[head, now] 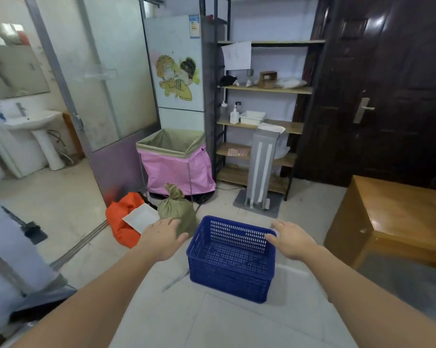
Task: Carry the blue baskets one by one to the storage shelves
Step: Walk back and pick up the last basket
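On the pale tiled floor (161, 322) near the middle of the room sat the blue basket (230, 259), upright and with nothing visible inside. The left hand (161, 237) and the right hand (291, 241) hovered at its 2 short sides, fingers spread and gripping nothing, the right fingertips at the rim. Beyond it stood the storage shelves (262, 90), with a pink bin (176, 167) just left of them.

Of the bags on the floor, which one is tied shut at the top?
The olive-green cloth sack, knotted at its neck, standing between the orange bag and the blue plastic basket. The orange bag lies slumped; the pink laundry hamper bag stands open.
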The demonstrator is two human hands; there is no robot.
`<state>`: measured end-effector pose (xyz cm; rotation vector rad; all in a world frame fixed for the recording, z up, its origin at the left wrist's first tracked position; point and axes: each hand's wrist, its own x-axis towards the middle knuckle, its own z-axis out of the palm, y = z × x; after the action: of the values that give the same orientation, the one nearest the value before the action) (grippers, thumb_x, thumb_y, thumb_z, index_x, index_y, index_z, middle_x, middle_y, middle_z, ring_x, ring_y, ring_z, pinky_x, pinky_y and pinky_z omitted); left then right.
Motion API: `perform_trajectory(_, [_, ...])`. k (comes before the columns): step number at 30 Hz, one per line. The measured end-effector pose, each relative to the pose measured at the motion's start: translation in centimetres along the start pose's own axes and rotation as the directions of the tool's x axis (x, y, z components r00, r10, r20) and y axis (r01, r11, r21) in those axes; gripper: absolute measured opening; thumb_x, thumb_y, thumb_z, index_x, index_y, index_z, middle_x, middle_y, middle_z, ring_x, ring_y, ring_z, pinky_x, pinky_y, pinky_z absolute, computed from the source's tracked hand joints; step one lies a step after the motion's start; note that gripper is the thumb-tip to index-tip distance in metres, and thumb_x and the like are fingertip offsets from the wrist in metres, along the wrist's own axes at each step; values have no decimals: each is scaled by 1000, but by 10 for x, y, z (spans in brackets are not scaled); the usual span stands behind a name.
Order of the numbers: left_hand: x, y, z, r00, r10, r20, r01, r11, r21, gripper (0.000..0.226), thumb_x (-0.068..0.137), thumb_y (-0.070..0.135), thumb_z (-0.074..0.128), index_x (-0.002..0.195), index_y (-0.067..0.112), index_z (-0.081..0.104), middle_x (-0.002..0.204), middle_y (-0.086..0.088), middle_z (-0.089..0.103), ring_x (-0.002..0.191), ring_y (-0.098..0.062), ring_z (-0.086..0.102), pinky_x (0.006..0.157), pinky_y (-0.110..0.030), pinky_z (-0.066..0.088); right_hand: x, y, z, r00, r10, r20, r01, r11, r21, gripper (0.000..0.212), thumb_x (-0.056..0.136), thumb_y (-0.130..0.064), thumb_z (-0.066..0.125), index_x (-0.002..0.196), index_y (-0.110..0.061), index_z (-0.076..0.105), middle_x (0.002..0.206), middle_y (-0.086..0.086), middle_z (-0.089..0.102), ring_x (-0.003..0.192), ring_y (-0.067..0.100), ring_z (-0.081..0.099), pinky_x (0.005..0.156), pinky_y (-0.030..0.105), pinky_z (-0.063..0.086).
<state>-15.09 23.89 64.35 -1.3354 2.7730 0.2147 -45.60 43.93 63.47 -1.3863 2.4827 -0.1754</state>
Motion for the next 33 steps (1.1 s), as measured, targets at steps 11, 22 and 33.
perform_trajectory(11, [296, -28, 35, 997, 49, 57, -51, 998, 34, 65, 103, 56, 35, 155, 17, 42, 158, -9, 47, 143, -30, 45, 116, -46, 37, 238, 46, 3, 983, 170, 66, -170, 985, 5, 64, 105, -51, 36, 159, -17, 30, 162, 8, 38, 145, 30, 39, 117, 42, 32])
perform_trajectory(22, [554, -52, 157, 952, 61, 299, -85, 994, 67, 62, 105, 52, 32, 155, 14, 40, 159, -11, 44, 143, -33, 42, 111, -47, 37, 440, 119, 119, 854, 465, 233, -510, 837, 198, 56, 110, -37, 31, 160, -11, 29, 166, 13, 31, 151, 30, 30, 121, 36, 21])
perform_trajectory(33, [672, -83, 440, 860, -195, 472, 266, 960, -88, 65, 105, 52, 39, 156, 11, 40, 157, -17, 46, 139, -41, 48, 112, -54, 39, 557, 232, 353, 561, 703, 437, -824, 426, 373, 57, 106, -43, 42, 157, -19, 37, 159, 12, 43, 139, 35, 47, 112, 43, 38])
